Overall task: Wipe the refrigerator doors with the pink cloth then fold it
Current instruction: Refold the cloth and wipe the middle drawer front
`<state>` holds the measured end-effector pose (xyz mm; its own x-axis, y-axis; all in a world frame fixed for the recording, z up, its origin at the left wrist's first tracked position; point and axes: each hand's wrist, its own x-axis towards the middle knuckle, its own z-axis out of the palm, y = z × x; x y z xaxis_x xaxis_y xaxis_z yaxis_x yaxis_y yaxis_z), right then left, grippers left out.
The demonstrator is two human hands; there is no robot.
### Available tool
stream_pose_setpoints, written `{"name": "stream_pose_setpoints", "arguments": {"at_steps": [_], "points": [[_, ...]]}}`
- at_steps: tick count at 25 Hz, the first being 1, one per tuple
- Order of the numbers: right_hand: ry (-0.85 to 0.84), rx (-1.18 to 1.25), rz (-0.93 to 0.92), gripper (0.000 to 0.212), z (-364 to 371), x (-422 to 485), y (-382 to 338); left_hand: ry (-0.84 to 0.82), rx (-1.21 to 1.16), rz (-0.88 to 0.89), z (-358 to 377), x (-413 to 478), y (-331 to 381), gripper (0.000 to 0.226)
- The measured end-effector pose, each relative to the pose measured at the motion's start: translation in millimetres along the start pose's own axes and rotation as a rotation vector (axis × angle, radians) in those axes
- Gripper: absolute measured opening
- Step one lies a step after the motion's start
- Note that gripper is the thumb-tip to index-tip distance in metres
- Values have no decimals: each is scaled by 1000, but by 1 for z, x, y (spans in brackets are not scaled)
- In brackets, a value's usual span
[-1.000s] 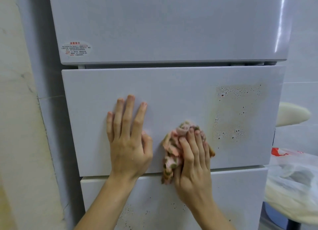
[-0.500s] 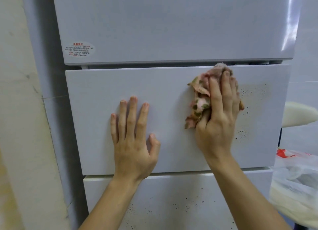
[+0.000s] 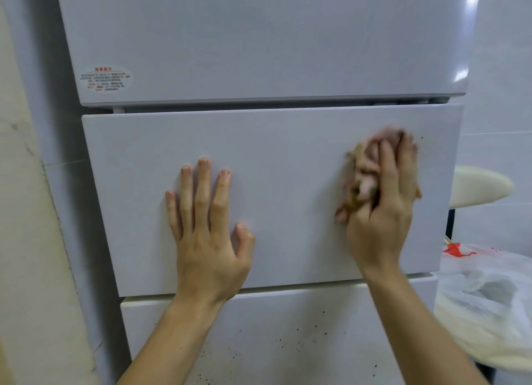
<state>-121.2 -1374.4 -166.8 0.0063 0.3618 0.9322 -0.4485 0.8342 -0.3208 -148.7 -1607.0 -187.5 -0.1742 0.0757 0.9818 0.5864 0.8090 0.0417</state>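
From the head camera, you face the front of a pale grey refrigerator with three doors stacked one above the other. Your left hand (image 3: 207,235) lies flat on the middle door (image 3: 288,160), left of its centre. The fingers are straight and slightly spread, pointing up, and the thumb is out to the right. The heel of the palm sits just above the door's lower edge.

Your right hand (image 3: 380,212) is on the right part of the same door, and it is blurred. Its fingers bend over the pink cloth (image 3: 361,183) and hold it bunched against the door. The cloth is crumpled into a wad with green and brown patches. It shows above your fingertips and to the left of your fingers, and a small corner pokes out on the right side of the hand.

A few dark specks (image 3: 421,151) show on the middle door just right of the cloth. More dots are scattered over the lower door (image 3: 259,327), between your forearms.

The upper door (image 3: 259,39) carries an oval sticker (image 3: 106,78) with red print near its lower left corner.

To the right of the refrigerator are a cream round seat (image 3: 480,186) and, below it, a clear plastic bag (image 3: 489,298) with red marking. A beige wall (image 3: 26,240) runs down the left side.
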Motion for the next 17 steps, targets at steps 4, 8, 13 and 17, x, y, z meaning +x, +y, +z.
{"name": "stream_pose_setpoints", "arguments": {"at_steps": [4,8,13,17], "points": [[13,-15,-48,58,19,17,-21,20,2,-1,3,-1,2,77],[-254,33,-361,39,16,-66,-31,59,-2,-22,7,-1,5,79],[-384,-16,-473,37,-15,-75,4,49,-14,2,7,-2,13,76],[-115,-34,-151,42,-27,-31,28,43,-30,38,10,-1,22,73]]}}
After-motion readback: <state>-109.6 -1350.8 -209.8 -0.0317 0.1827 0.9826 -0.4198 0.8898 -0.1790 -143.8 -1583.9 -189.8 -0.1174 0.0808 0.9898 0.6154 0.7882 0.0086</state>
